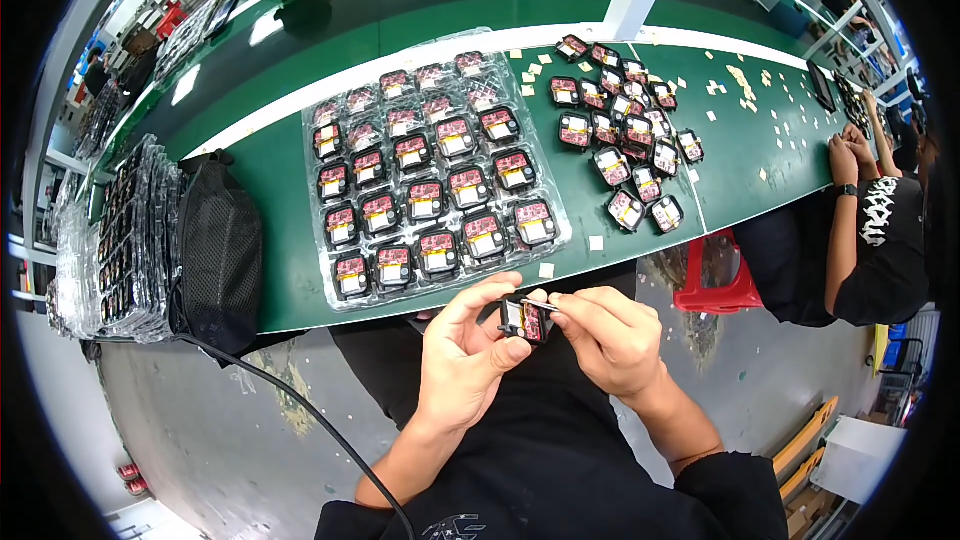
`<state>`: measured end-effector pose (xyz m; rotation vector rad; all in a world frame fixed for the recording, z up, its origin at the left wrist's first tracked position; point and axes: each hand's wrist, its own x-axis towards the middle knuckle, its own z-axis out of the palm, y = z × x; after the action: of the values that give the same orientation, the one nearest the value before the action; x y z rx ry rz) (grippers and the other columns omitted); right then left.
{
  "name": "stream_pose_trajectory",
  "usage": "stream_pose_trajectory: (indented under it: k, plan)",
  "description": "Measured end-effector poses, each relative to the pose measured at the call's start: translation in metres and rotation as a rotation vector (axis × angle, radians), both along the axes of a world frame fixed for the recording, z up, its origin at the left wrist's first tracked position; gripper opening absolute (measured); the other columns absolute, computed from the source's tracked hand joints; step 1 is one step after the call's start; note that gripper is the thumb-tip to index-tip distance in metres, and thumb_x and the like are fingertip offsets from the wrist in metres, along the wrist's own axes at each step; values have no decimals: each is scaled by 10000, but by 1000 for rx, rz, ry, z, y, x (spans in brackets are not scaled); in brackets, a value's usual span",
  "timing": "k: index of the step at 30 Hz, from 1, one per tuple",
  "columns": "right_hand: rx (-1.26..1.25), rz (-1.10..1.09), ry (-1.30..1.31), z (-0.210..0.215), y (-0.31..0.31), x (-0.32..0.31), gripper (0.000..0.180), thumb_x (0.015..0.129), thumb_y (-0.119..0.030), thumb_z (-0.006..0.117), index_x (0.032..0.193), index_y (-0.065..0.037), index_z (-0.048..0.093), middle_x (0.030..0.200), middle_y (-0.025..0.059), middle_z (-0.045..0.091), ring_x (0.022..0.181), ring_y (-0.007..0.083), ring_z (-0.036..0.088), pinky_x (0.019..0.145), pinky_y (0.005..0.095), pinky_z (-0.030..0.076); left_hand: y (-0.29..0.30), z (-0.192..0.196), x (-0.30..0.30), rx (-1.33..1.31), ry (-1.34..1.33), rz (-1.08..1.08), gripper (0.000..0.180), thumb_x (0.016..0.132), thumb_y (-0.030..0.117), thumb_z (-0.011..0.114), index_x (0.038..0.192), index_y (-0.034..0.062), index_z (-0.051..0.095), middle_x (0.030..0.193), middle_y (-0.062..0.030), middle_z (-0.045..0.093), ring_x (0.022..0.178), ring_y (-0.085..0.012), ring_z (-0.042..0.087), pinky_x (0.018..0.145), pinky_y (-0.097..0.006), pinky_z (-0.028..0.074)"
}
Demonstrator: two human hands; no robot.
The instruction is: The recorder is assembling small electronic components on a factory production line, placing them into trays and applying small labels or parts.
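Black case (524, 320) clamped in left hand (462, 352), right hand (615, 342) pinching thin tool (542, 305) over it

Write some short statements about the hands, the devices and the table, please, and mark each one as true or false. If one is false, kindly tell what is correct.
1. The left hand and the right hand are both at one black device. True.
2. The right hand has no tool. False: it holds a thin tool.
3. Loose devices lie on the table, to the right of the tray. True.
4. The tray contains only one device. False: it contains many, in rows.
5. The table top is red. False: it is green.
6. A red plastic object is lower than the table top. True.
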<state>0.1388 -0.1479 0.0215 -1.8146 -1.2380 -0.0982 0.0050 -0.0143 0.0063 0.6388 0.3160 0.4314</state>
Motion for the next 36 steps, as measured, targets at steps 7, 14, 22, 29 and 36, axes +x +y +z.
stream_pose_trajectory:
  k: [7,14,22,29,36]
  plan:
    - [10,-47,-64,-6,3,-6,226,800,16,825,1016,-12,766,870,106,729,639,229,706,541,316,545,0,-1,-1,-18,40,9,564,828,-78,835,1334,-43,590,1477,-176,491,1290,-298,612,1017,-358,589]
    - [12,-41,-119,-6,5,-5,254,785,15,827,1027,2,754,858,99,719,644,245,702,552,328,548,3,-3,0,5,39,18,570,818,-76,841,1328,-42,588,1435,-194,551,1282,-306,621,1023,-384,594]
    - [-130,-424,-80,-6,-5,30,220,915,-47,750,1129,-12,709,983,147,657,729,330,680,620,417,542,44,11,1,408,-29,183,559,799,-98,847,1275,-27,561,1331,-202,611,1271,-306,631,1049,-410,573]
    - [-353,-551,-102,-24,-12,39,276,899,-229,816,1087,-62,703,1224,151,588,698,346,676,601,446,536,145,24,49,1401,444,481,212,825,-56,799,978,-34,655,1085,-104,631,980,-191,676,841,-310,572]
    - [-294,-500,-64,-26,-16,39,229,887,-203,827,1010,-64,692,1215,106,660,728,328,713,625,434,558,201,18,81,1794,823,462,208,845,108,825,948,-20,697,1014,-163,723,901,-344,689,804,-396,540]
